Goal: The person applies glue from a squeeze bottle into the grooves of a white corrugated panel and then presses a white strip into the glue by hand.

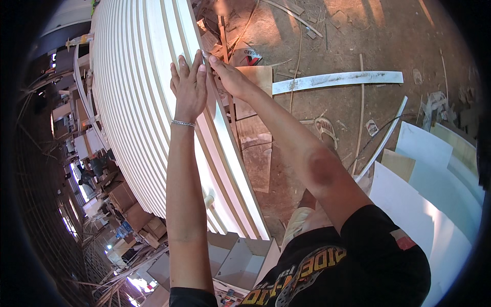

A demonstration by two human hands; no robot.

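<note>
A long panel [153, 76] with pale raised strips and narrow tan grooves runs away in front of me. My left hand [190, 86] lies palm down on it near the right edge, fingers slightly apart and nothing grasped; a chain bracelet [183, 123] circles that wrist. Just beside it, my right hand [232, 78] touches the panel's outer edge, thumb and fingertips close to my left fingers. Whether the right fingers pinch the edge or a small item is hidden. Nearer me, a small pale cylindrical item [209, 201] rests on the panel, partly behind my left forearm.
Below the panel's near end stands an open grey cabinet carcass [241, 257]. Wood boards [257, 165], a long white strip [337, 81] and thin sticks lie on the dirt floor. White sheets [418, 215] are stacked at right. Boxes and timber [128, 203] crowd the left.
</note>
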